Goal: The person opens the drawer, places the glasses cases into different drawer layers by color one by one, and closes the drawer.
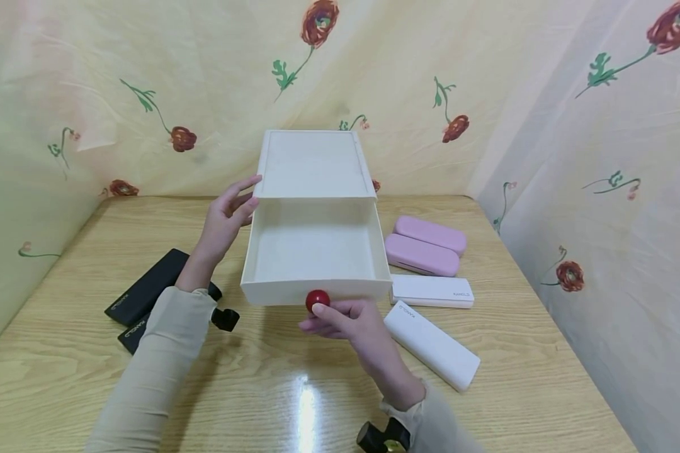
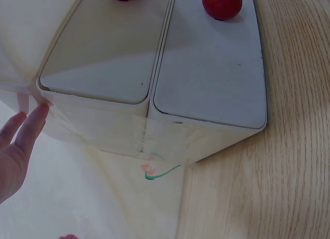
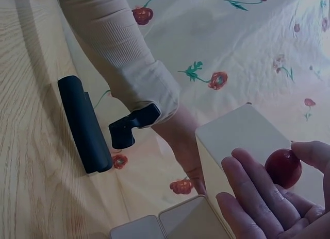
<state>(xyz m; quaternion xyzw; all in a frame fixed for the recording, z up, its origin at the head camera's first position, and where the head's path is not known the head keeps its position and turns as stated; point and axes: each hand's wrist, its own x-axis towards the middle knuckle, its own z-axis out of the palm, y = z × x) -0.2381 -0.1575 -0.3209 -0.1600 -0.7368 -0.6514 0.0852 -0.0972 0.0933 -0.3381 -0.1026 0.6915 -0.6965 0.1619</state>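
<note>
A white drawer cabinet (image 1: 316,163) stands at the back of the table, its top drawer (image 1: 317,292) pulled out towards me. The drawer's inside is bare white. My right hand (image 1: 354,324) pinches the round red knob (image 1: 318,301) on its front between thumb and fingers; the right wrist view shows this knob (image 3: 283,168) close up. Against the cabinet's upper left side rests my left hand (image 1: 226,217), fingers extended and touching the edge. Below, two lower drawer fronts (image 2: 211,69) with red knobs (image 2: 222,4) sit closed in the left wrist view.
Two black cases (image 1: 147,286) lie at the left, partly behind my left forearm. On the right are two pink cases (image 1: 422,255), a white box (image 1: 432,291) and another white box (image 1: 432,346) lying at an angle. A flowered cloth (image 1: 215,63) hangs behind the wooden table (image 1: 249,390).
</note>
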